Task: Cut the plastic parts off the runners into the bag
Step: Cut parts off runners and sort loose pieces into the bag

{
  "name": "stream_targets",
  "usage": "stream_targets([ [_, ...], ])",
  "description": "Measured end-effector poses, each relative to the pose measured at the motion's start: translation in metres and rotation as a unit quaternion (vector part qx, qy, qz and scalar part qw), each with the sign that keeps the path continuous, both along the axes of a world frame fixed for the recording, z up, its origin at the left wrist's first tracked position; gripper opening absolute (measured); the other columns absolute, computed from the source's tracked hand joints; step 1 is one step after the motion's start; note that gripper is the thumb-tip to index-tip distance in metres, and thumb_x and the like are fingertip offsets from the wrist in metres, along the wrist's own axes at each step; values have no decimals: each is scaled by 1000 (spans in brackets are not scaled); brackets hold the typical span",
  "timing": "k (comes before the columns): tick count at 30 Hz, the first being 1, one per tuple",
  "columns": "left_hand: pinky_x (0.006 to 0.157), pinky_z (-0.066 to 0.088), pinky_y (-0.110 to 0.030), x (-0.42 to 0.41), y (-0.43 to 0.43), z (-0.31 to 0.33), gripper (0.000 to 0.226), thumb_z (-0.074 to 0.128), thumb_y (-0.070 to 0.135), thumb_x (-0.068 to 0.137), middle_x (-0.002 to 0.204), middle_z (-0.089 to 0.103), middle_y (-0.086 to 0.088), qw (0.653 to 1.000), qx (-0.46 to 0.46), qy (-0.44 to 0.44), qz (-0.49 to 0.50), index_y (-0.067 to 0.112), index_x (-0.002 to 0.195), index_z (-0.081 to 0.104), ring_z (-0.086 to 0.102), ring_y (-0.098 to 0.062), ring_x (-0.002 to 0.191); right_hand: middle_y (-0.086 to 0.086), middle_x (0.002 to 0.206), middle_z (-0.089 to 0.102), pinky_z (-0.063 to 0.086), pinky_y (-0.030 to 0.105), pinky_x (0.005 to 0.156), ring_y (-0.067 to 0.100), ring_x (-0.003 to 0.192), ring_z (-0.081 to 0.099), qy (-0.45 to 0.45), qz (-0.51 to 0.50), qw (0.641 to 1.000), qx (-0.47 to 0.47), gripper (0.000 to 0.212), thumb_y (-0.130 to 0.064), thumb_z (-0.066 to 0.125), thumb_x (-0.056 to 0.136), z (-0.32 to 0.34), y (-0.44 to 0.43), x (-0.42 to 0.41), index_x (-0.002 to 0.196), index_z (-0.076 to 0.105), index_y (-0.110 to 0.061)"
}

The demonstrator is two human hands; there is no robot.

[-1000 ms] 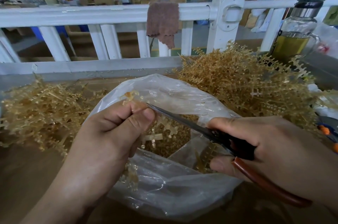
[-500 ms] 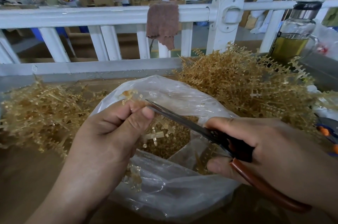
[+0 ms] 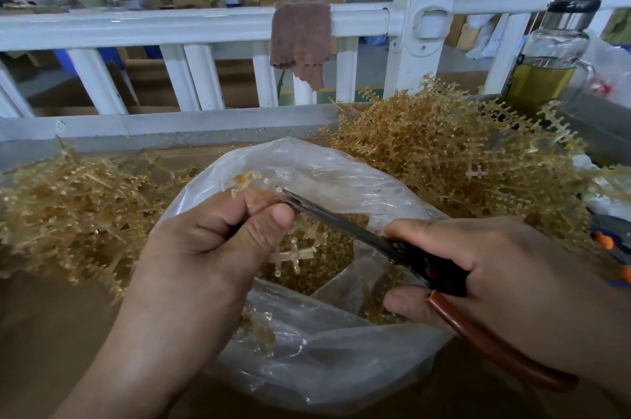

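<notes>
Above the open bag (image 3: 341, 360), left hand (image 3: 205, 247) pinches a runner (image 3: 252, 186) while right hand (image 3: 505, 268) grips scissors (image 3: 345, 218) at it.

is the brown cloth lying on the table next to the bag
No, the brown cloth hangs over the white railing behind the table, well beyond the bag.

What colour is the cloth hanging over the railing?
Dusty brownish-pink, plain; the cloth shows clearly in the head view, draped on the white railing.

Amber runner (image 3: 252, 184) held over clear bag (image 3: 341, 357) holding cut parts (image 3: 327, 268).
</notes>
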State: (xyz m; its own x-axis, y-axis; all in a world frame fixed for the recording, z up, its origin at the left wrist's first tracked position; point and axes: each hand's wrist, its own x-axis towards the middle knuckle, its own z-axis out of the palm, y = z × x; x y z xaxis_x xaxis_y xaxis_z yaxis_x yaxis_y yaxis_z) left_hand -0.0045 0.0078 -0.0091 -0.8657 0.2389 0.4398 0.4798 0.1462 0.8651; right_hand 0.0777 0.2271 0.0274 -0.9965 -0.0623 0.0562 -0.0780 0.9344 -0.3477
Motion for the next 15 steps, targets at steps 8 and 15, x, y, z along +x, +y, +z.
stream_targets([
  [8,42,32,-6,-5,-5,-6,46,63,64,77,51,45,14,1000,-26,-7,0,19,74,67,38,2,43,-19,85,67,52,23,54,0,74,63,26,5,1000,4,60,-86,40,69,-2,1,0,118,47,-51],
  [15,42,31,-6,-6,-6,-7,41,62,64,78,50,44,14,999,-34,-1,-3,24,75,69,36,2,42,-17,77,66,47,24,63,-1,69,61,48,22,999,2,56,-81,43,73,-2,2,0,112,57,-43],
])
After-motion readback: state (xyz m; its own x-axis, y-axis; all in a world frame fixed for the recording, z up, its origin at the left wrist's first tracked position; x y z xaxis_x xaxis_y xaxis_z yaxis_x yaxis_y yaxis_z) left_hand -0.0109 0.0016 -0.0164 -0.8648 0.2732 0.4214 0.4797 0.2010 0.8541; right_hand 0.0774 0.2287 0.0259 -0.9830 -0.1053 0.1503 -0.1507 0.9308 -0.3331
